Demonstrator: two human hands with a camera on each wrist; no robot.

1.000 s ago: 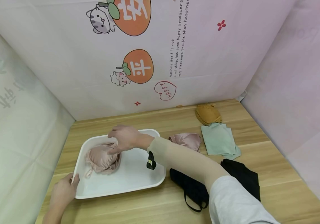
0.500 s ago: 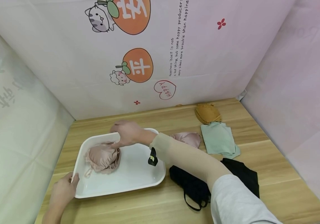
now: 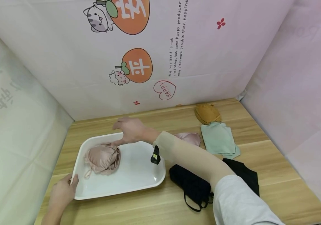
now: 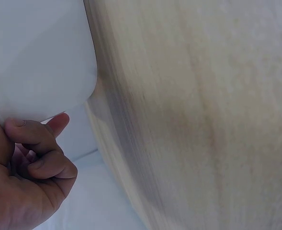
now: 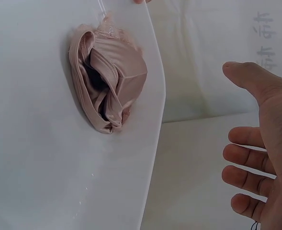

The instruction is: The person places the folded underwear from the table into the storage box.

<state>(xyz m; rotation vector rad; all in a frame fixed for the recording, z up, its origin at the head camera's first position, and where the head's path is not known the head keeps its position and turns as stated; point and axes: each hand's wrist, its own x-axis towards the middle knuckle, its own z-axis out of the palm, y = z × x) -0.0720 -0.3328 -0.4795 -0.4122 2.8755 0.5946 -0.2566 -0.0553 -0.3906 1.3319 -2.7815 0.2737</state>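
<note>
A folded pink satin bra (image 3: 100, 157) with lace edging lies in the left part of a white plastic basin (image 3: 140, 168); its folded layers show in the right wrist view. My left hand (image 3: 62, 191) holds the basin's near left corner, with thumb and fingers pinching the rim, as the left wrist view also shows. Over the far side of the basin my right hand (image 3: 132, 129) hovers with fingers spread and nothing in them. In the right wrist view this hand (image 5: 270, 158) is just beyond the rim, apart from the bra.
Right of the basin lies another pink satin piece (image 3: 189, 138), partly behind my right forearm. Beyond it are a mustard folded garment (image 3: 207, 114) and a mint green folded cloth (image 3: 219, 137). A black strapped garment (image 3: 190, 182) and black folded cloth (image 3: 246, 175) lie nearer. Fabric walls surround the table.
My right hand has drawn back from the bra, up toward the far rim, its fingers spreading. The left hand stays on the basin corner, and the bra lies where it was.
</note>
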